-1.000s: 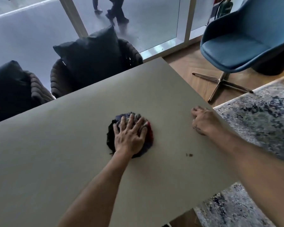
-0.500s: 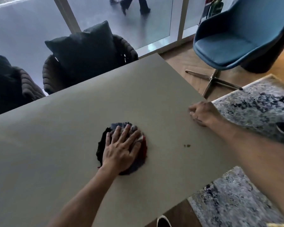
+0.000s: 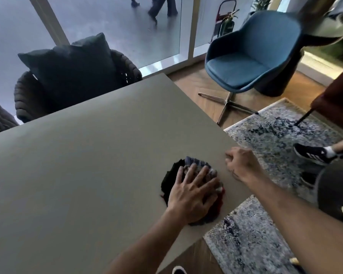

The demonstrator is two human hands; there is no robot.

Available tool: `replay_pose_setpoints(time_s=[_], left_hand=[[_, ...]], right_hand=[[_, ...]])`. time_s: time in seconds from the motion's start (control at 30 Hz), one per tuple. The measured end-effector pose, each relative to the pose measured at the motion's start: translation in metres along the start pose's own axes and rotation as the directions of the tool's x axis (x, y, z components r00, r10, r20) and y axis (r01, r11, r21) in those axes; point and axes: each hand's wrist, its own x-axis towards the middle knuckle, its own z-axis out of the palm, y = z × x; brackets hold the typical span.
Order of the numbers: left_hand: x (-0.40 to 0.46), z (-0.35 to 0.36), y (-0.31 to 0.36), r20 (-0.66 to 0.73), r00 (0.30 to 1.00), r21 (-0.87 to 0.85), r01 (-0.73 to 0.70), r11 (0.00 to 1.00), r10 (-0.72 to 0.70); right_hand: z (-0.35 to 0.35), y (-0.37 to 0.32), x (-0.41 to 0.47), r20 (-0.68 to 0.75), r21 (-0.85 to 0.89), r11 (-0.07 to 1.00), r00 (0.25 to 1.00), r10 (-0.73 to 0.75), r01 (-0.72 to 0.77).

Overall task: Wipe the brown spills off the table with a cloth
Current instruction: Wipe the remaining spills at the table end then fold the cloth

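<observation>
A dark bunched cloth (image 3: 171, 177) with black, blue-grey and red patches lies on the grey-beige table (image 3: 83, 165), close to its right edge. My left hand (image 3: 192, 192) presses flat on the cloth with fingers spread and straight. My right hand (image 3: 242, 165) rests on the table's right edge just beyond the cloth, its fingers curled into a loose fist that holds nothing. No brown spot shows on the table; the place where one lay is under the cloth and hand.
Two dark wicker chairs, one with a black cushion (image 3: 71, 62), stand at the table's far side. A blue swivel chair (image 3: 251, 56) stands on the wood floor at right. A patterned rug (image 3: 275, 147) lies beside the table, with another person's black shoe (image 3: 313, 154) on it.
My left hand has slid the cloth to the right toward the table edge, over the small brown spot seen earlier. My right hand stays at the edge, and the view has swung right.
</observation>
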Motion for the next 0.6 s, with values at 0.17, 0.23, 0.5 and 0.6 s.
replay_pose_setpoints(time_s=[0.17,0.23,0.5,0.6], left_hand=[[-0.036,-0.002,-0.046,-0.100,0.980,0.029,0.175,0.984,-0.171],[-0.011,-0.010,-0.057,-0.073,0.955,-0.002,0.288,0.958,-0.287],[0.066,-0.004,0.023,-0.043,0.981,-0.025,0.187,0.982,-0.188],[0.017,0.003,0.046,-0.033,0.998,0.002,0.046,0.999,-0.046]], right_hand=[[-0.012,0.016,0.002,0.111,0.011,0.997,0.990,-0.083,0.083],[-0.015,0.019,0.004,0.133,0.027,0.996,0.987,-0.091,0.089],[-0.022,0.019,0.010,0.170,0.051,0.996,0.981,-0.088,0.080],[-0.032,0.017,0.011,0.216,0.088,0.996,0.975,-0.054,0.036]])
